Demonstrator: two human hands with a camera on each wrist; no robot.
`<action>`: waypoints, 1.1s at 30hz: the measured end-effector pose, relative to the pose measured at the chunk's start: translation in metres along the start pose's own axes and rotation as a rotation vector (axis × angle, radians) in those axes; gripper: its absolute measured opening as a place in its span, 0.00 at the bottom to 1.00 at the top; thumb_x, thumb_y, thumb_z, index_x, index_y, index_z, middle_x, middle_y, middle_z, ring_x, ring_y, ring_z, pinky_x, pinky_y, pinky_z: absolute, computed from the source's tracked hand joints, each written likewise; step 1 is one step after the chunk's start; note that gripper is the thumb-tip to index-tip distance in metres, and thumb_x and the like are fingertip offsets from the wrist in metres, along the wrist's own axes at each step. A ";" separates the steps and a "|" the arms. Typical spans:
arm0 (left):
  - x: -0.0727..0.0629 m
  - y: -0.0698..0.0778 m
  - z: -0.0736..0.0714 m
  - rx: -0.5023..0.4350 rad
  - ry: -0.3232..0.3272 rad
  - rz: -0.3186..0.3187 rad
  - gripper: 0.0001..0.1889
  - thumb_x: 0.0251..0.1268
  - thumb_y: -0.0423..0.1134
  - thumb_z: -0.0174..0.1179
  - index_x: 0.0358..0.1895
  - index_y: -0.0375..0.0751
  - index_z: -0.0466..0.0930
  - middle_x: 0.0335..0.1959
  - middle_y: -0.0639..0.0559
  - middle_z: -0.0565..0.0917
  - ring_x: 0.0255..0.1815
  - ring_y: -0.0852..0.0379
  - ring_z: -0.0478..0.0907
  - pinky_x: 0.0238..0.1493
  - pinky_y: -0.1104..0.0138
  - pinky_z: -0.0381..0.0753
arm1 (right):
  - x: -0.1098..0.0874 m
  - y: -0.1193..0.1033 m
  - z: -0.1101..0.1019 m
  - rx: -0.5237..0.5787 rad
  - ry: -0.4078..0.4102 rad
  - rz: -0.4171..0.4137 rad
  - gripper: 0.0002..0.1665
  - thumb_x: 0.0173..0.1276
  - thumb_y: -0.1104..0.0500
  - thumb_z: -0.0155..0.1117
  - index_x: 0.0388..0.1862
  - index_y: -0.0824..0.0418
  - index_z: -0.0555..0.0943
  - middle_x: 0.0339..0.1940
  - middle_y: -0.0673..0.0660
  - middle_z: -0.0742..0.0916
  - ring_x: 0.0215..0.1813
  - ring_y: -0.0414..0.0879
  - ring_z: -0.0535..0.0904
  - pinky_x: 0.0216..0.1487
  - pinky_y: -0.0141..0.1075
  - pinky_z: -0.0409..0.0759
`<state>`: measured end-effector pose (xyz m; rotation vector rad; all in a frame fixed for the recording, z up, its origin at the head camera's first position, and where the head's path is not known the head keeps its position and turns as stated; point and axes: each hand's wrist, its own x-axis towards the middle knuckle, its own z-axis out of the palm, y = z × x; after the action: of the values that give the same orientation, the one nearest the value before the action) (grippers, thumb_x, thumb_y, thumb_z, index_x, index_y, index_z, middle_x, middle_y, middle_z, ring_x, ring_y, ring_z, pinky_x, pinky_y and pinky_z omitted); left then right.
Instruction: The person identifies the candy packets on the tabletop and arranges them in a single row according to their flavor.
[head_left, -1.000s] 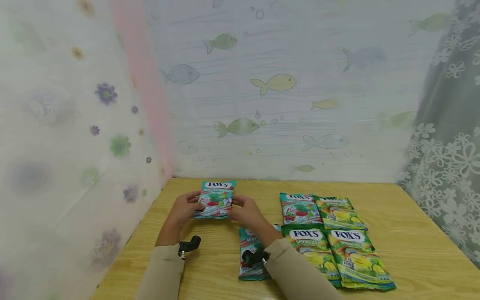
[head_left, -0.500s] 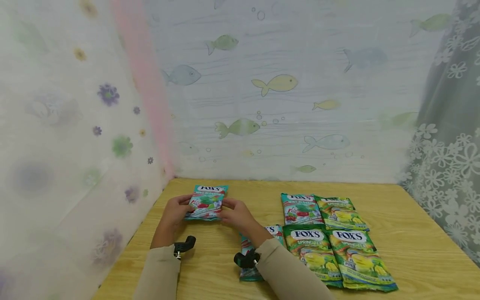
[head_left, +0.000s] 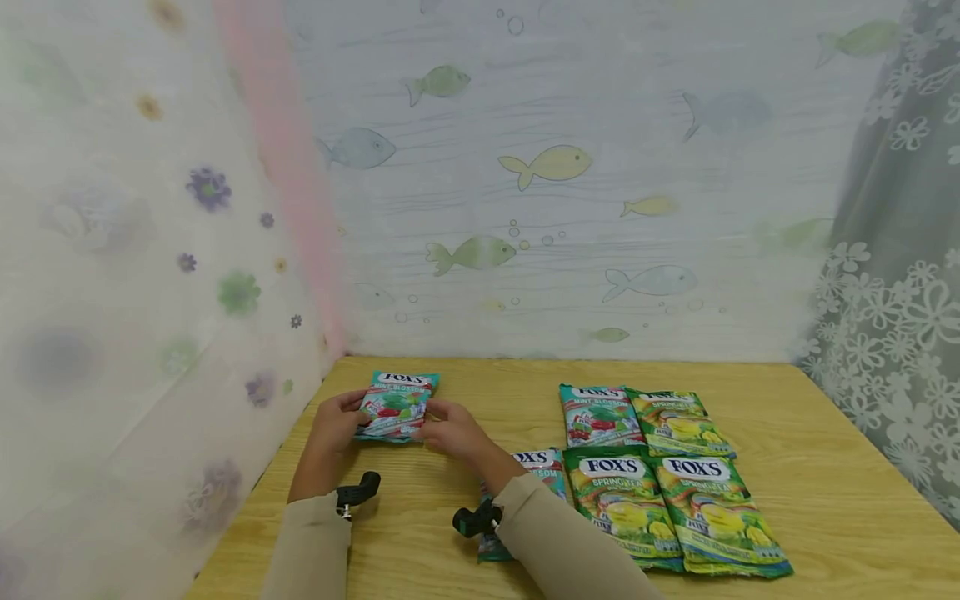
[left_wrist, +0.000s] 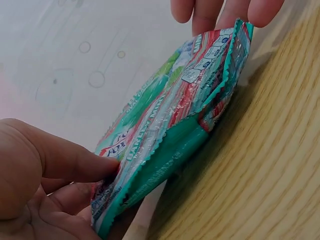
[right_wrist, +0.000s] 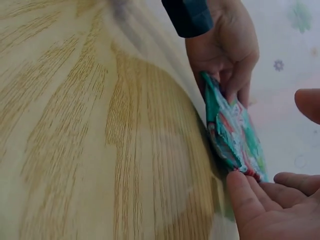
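Clamped on the left edge of a tilted FOX'S MINT BLOSSOM packet (head_left: 397, 408), the left hand (head_left: 328, 433) holds it over the surface's (head_left: 510, 392) far left in the head view; a light squeeze seems wise. FOX'S SPRING TEA packets (head_left: 622, 508) lie right. Left wrist view: small print blurs beyond the grip. Right wrist view: the right hand's (right_wrist: 282, 207) straight fingers touch the opposite edge; even support should steady it.

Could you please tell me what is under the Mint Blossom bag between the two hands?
The wooden table shows below the bag, and fingers of the left hand tuck behind its edge; anything directly beneath is covered.
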<state>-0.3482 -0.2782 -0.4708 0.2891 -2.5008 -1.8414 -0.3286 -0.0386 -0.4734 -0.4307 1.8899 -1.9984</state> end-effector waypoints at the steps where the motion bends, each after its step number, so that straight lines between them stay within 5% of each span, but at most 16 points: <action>1: 0.001 0.000 0.000 0.005 0.013 0.005 0.29 0.73 0.25 0.54 0.76 0.35 0.68 0.74 0.34 0.72 0.68 0.43 0.74 0.52 0.66 0.81 | 0.001 0.000 0.001 0.004 -0.001 -0.001 0.45 0.71 0.62 0.66 0.83 0.67 0.59 0.83 0.64 0.66 0.81 0.60 0.64 0.74 0.55 0.72; 8: 0.010 -0.003 -0.004 -0.004 0.080 0.019 0.29 0.72 0.24 0.51 0.77 0.33 0.67 0.75 0.34 0.71 0.72 0.43 0.71 0.68 0.53 0.74 | 0.010 0.004 0.009 0.034 -0.042 -0.037 0.47 0.71 0.62 0.66 0.83 0.69 0.57 0.83 0.65 0.65 0.84 0.60 0.58 0.78 0.58 0.65; 15: 0.009 -0.007 -0.007 -0.004 0.126 0.019 0.30 0.72 0.27 0.54 0.77 0.32 0.67 0.74 0.34 0.72 0.74 0.41 0.71 0.72 0.49 0.73 | 0.013 0.008 0.014 0.096 -0.051 -0.029 0.48 0.71 0.62 0.63 0.84 0.70 0.53 0.84 0.67 0.62 0.83 0.62 0.59 0.78 0.56 0.66; 21: 0.007 -0.012 -0.011 -0.053 0.164 0.004 0.31 0.73 0.28 0.58 0.77 0.32 0.66 0.74 0.35 0.73 0.76 0.41 0.69 0.73 0.50 0.71 | 0.014 0.008 0.017 0.261 -0.101 -0.030 0.46 0.74 0.65 0.56 0.85 0.70 0.48 0.86 0.68 0.54 0.82 0.62 0.61 0.79 0.50 0.66; 23: 0.007 -0.013 -0.014 -0.071 0.165 -0.007 0.31 0.73 0.29 0.59 0.77 0.33 0.66 0.74 0.36 0.73 0.76 0.42 0.70 0.73 0.51 0.72 | 0.013 0.007 0.018 0.309 -0.125 -0.032 0.46 0.75 0.67 0.54 0.85 0.70 0.45 0.86 0.68 0.52 0.62 0.53 0.79 0.65 0.41 0.75; 24: 0.007 -0.013 -0.015 -0.081 0.163 -0.012 0.31 0.73 0.29 0.59 0.77 0.33 0.66 0.74 0.36 0.73 0.77 0.42 0.69 0.74 0.51 0.71 | 0.014 0.007 0.018 0.331 -0.138 -0.037 0.46 0.75 0.67 0.53 0.85 0.70 0.44 0.86 0.68 0.51 0.48 0.48 0.80 0.54 0.37 0.74; 26: 0.006 -0.013 -0.016 -0.097 0.156 -0.014 0.32 0.72 0.29 0.61 0.77 0.33 0.66 0.74 0.37 0.73 0.77 0.43 0.69 0.74 0.52 0.71 | 0.014 0.008 0.018 0.345 -0.156 -0.039 0.46 0.75 0.68 0.52 0.85 0.69 0.43 0.86 0.68 0.50 0.28 0.43 0.65 0.41 0.38 0.64; 28: 0.005 -0.013 -0.018 -0.114 0.150 -0.018 0.33 0.70 0.29 0.62 0.78 0.34 0.66 0.74 0.38 0.73 0.77 0.44 0.69 0.76 0.53 0.69 | 0.015 0.009 0.019 0.362 -0.163 -0.036 0.46 0.75 0.69 0.52 0.85 0.69 0.42 0.87 0.67 0.50 0.30 0.41 0.68 0.42 0.37 0.65; 30: 0.004 -0.012 -0.018 -0.127 0.142 -0.018 0.34 0.70 0.29 0.63 0.78 0.34 0.64 0.75 0.38 0.72 0.78 0.44 0.68 0.77 0.53 0.67 | 0.016 0.010 0.021 0.379 -0.156 -0.031 0.47 0.75 0.68 0.52 0.85 0.70 0.42 0.87 0.67 0.49 0.56 0.48 0.81 0.58 0.38 0.75; 32: 0.005 -0.012 -0.019 -0.129 0.140 -0.026 0.34 0.71 0.29 0.61 0.79 0.34 0.64 0.76 0.38 0.71 0.79 0.44 0.66 0.78 0.54 0.66 | 0.017 0.011 0.022 0.411 -0.138 -0.016 0.46 0.75 0.67 0.51 0.85 0.70 0.42 0.87 0.67 0.48 0.82 0.61 0.62 0.80 0.49 0.64; 33: 0.006 -0.012 -0.019 -0.129 0.142 -0.033 0.33 0.72 0.29 0.59 0.79 0.34 0.64 0.76 0.38 0.71 0.79 0.44 0.66 0.78 0.53 0.65 | 0.016 0.011 0.022 0.440 -0.128 -0.009 0.46 0.76 0.67 0.50 0.85 0.70 0.41 0.87 0.68 0.48 0.86 0.64 0.48 0.83 0.53 0.54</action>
<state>-0.3499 -0.3004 -0.4774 0.4432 -2.2870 -1.9103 -0.3324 -0.0665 -0.4836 -0.4295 1.3219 -2.2511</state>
